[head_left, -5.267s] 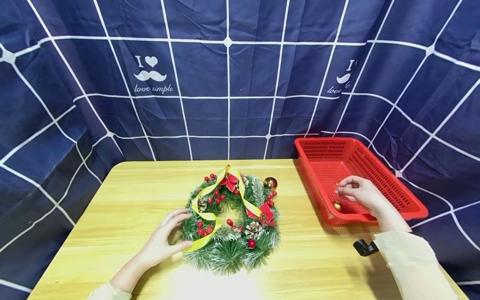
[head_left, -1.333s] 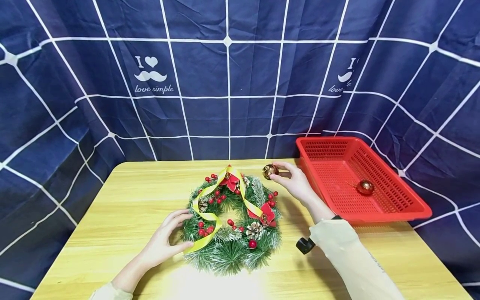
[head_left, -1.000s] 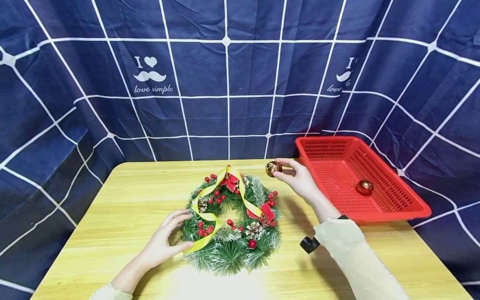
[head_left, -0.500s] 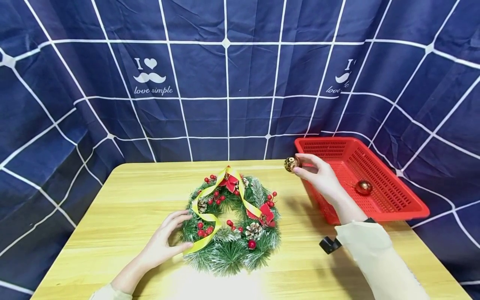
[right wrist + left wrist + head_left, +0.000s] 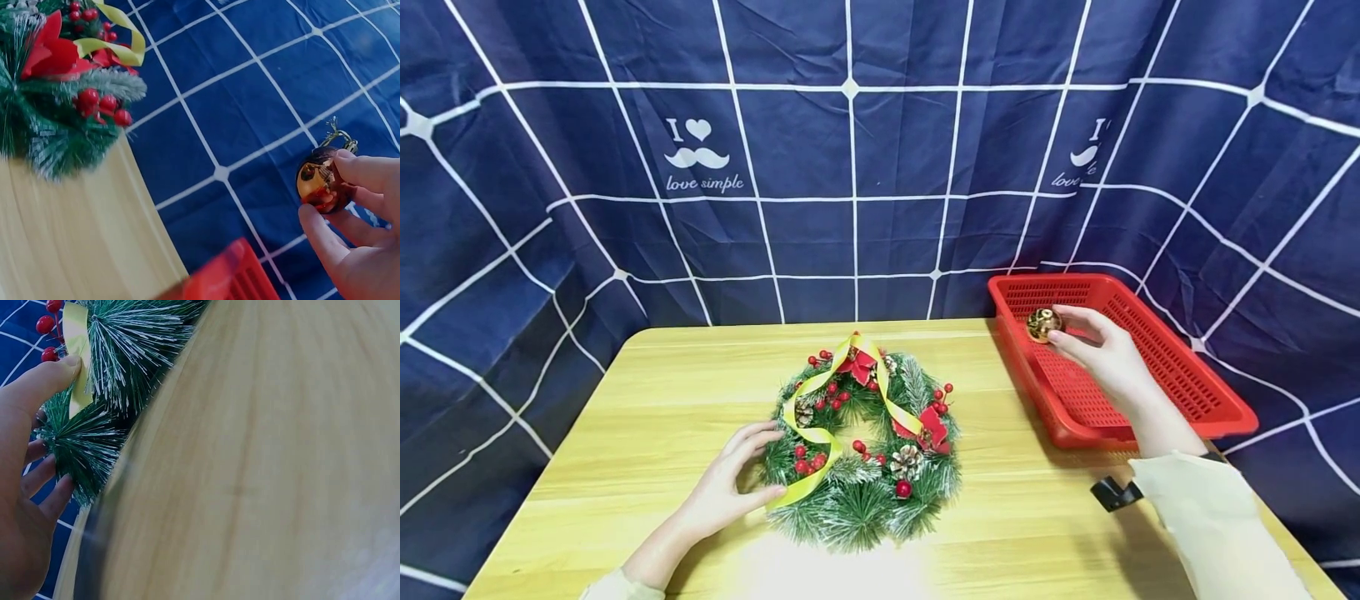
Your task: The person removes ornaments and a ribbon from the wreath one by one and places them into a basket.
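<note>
On the table lies a green Christmas wreath [image 5: 857,500] with red berries, red flowers, pine cones and a yellow ribbon [image 5: 810,433]. My left hand [image 5: 727,483] grips its left edge; in the left wrist view the thumb [image 5: 59,374] presses on the ribbon [image 5: 77,344] while the fingers reach behind the greenery. Between thumb and fingertips, my right hand [image 5: 1108,354] pinches a shiny gold Christmas ball [image 5: 1042,325] above the red basket [image 5: 1217,429]. A hanging loop [image 5: 337,134] shows on the ball [image 5: 320,182] in the right wrist view.
The red basket stands at the table's right side, its inside partly covered by my right hand and forearm. A wooden table [image 5: 662,392] carries everything. Dark blue cloth [image 5: 895,233] with white lines hangs behind and at both sides. A black wrist mount [image 5: 1116,493] juts from the right sleeve.
My right hand has taken the gold ball from beside the wreath's upper right and carried it rightward over the basket. The ball in the basket is now hidden. The left hand stays put.
</note>
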Motion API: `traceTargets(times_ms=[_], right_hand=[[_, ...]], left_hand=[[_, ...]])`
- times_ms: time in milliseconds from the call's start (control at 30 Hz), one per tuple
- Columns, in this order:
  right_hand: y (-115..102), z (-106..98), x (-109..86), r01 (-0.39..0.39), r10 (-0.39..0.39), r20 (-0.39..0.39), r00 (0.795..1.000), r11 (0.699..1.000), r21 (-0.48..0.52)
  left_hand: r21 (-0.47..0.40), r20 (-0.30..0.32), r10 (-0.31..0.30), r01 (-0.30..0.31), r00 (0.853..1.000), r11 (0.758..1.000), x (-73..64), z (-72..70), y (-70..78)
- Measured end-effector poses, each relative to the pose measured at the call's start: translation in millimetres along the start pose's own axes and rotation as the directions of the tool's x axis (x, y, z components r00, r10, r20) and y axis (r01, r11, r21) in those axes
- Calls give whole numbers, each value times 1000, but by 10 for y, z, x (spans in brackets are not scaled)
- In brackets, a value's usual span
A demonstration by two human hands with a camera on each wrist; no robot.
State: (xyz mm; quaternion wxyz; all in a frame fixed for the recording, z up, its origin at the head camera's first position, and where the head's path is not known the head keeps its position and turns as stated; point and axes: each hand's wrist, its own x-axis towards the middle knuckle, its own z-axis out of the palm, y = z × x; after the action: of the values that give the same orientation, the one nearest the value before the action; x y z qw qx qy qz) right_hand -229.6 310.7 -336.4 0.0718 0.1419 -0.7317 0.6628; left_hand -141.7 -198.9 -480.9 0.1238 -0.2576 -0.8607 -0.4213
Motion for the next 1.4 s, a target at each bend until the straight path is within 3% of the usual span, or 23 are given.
traceTargets(times_ms=[167, 300, 400, 500, 700, 900, 1400], right_hand=[[41, -185, -88, -10, 9, -28, 1000, 999, -34], [79, -320, -141, -28, 22, -44, 999, 991, -129], [118, -411, -170, -43, 28, -61, 998, 966, -255], [172, -490, -194, -56, 41, -63, 997, 964, -259], [282, -616, -233, -75, 75, -2, 997, 995, -71], [352, -720, -265, -64, 55, 66, 996, 990, 130], [418, -826, -308, -132, 118, 116, 986, 983, 128]], left_hand=[[-5, 2, -2, 2, 1000, 1000, 5, 2, -2], [2, 6, 0, 0, 1000, 1000, 8, -2, 2], [2, 11, 1, -1, 1000, 1000, 7, -4, 6], [6, 13, 8, -8, 1000, 1000, 5, -7, 8], [18, 9, 1, -2, 1000, 1000, 8, -7, 11], [25, 6, 0, 0, 1000, 1000, 10, 0, 8], [-36, 23, 8, -7, 1000, 999, -12, -1, -8]])
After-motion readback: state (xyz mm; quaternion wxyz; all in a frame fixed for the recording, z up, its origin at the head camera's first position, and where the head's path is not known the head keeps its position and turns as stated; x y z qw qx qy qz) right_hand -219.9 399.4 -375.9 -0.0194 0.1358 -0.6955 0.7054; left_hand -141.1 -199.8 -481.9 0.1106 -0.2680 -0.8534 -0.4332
